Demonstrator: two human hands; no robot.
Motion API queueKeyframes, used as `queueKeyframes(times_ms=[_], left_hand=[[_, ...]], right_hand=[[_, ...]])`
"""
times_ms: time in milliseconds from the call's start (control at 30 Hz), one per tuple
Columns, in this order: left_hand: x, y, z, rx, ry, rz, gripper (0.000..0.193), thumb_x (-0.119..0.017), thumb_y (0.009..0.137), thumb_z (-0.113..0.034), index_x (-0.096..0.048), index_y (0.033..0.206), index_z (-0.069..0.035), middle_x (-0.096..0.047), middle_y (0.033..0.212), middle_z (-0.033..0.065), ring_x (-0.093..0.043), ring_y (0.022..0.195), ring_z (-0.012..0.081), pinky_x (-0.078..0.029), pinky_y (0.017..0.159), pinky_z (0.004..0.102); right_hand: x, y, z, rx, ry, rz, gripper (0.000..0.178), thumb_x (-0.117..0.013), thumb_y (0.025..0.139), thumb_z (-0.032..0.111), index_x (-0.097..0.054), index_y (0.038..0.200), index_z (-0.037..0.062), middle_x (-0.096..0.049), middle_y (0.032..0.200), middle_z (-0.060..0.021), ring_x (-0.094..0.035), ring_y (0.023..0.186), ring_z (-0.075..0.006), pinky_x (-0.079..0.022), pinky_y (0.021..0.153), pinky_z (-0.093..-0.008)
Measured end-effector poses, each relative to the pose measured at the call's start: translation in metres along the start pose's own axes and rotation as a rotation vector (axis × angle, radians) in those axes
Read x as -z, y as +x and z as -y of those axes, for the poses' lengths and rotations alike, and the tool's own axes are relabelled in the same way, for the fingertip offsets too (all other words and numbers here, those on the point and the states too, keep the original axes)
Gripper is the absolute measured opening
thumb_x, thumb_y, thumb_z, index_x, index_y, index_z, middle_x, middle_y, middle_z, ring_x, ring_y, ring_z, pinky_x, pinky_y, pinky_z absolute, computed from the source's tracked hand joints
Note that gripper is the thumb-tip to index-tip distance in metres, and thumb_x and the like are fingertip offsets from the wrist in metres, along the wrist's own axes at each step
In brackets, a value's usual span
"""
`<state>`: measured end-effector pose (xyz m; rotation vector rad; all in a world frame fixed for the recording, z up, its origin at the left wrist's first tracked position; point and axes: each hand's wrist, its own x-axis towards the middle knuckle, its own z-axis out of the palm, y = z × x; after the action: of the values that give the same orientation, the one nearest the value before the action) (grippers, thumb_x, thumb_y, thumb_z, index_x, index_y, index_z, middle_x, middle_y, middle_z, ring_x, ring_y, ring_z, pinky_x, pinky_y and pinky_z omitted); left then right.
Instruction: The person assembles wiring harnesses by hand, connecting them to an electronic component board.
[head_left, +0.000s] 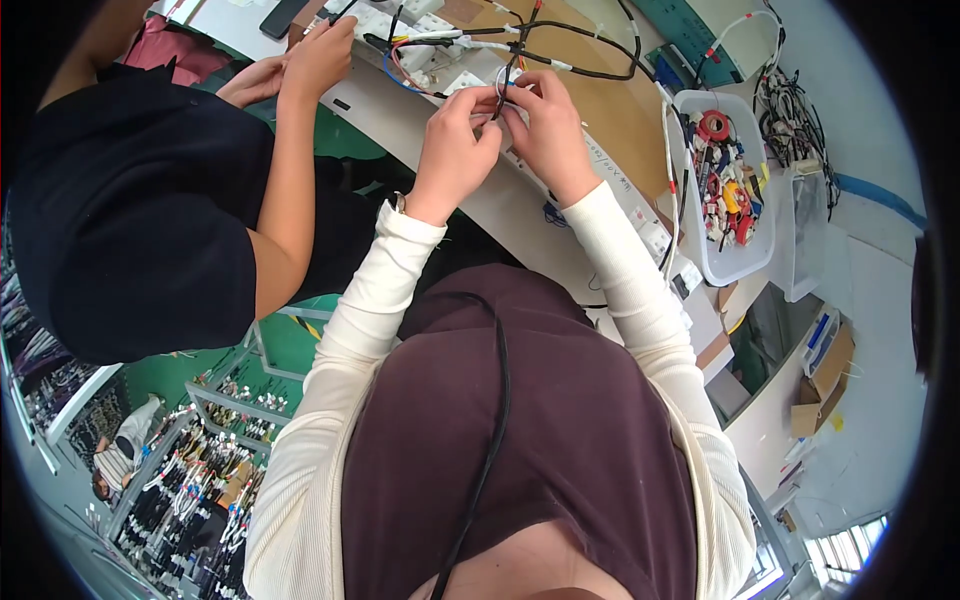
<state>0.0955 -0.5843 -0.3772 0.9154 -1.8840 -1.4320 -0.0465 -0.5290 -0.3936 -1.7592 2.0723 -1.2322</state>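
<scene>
My left hand (458, 145) and my right hand (548, 130) meet over the workbench. Between them runs a black cable (508, 76), pinched by the fingers of both. Part of the grip is hidden behind the fingers. Beyond my hands the black wiring continues in a wide loop (612, 77) with white bands on it. Thin blue and pink wires (398, 72) curve out to the left of my hands. Small white blocks (464, 84) sit on the bench just past my left fingers.
A clear plastic bin (760, 235) at the right holds red tape rolls (714, 125) and small connectors. Black cables (795, 125) bunch behind it. A brown board (625, 125) lies beneath the wiring. On my left, a co-worker in dark clothes (150, 210) works close to my arm.
</scene>
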Motion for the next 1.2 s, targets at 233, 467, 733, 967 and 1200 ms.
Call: queueKeyframes(times_ms=[233,467,733,967,1200], left_hand=[[-0.010,-0.008,0.008,-0.178,0.082,-0.093,0.039,-0.057,0.078,0.004,-0.059,0.117,0.007,-0.064,0.112,0.0196,-0.066,0.099,0.0322,-0.054,0.090,0.0381],[-0.005,-0.006,0.008,-0.389,0.451,-0.035,0.046,-0.063,0.078,-0.003,-0.057,0.122,0.007,-0.061,0.117,0.0202,-0.056,0.112,0.0371,-0.044,0.101,0.0420],[-0.016,-0.014,0.000,-0.235,0.467,-0.169,0.047,-0.065,0.079,-0.005,-0.055,0.124,0.004,-0.056,0.122,0.0196,-0.053,0.110,0.0380,-0.043,0.099,0.0432],[-0.052,-0.075,-0.011,-0.043,0.009,0.009,0.013,-0.068,0.087,-0.010,-0.060,0.094,-0.002,-0.060,0.081,0.0088,-0.056,0.065,0.0216,-0.047,0.062,0.0339],[-0.162,-0.122,0.056,-0.212,0.146,1.413,0.069,-0.055,0.096,-0.051,-0.042,0.145,-0.004,-0.064,0.118,0.0252,-0.063,0.106,0.0395,-0.046,0.095,0.0411]], right_hand=[[-0.007,-0.010,-0.003,0.136,-0.148,-0.073,0.020,-0.072,0.076,0.005,-0.072,0.096,0.0063,-0.065,0.090,-0.0060,-0.062,0.083,-0.0287,-0.053,0.073,-0.0397],[0.013,0.014,-0.003,-0.062,-0.093,0.099,0.010,-0.070,0.078,0.008,-0.075,0.087,0.0066,-0.068,0.086,-0.0107,-0.066,0.081,-0.0325,-0.053,0.072,-0.0406],[0.006,0.040,-0.002,-0.135,-0.404,0.161,0.023,-0.075,0.075,0.020,-0.067,0.089,0.0033,-0.067,0.087,-0.0168,-0.066,0.087,-0.0357,-0.053,0.074,-0.0436],[0.029,-0.003,-0.037,-0.047,-0.329,-0.042,0.050,-0.084,0.073,0.039,-0.062,0.103,0.0071,-0.062,0.098,-0.0146,-0.058,0.099,-0.0356,-0.046,0.089,-0.0437],[0.201,-0.123,0.016,-0.459,-0.207,-0.374,0.019,-0.071,0.090,0.018,-0.069,0.099,0.0017,-0.067,0.086,-0.0044,-0.057,0.071,-0.0116,-0.046,0.068,-0.0260]])
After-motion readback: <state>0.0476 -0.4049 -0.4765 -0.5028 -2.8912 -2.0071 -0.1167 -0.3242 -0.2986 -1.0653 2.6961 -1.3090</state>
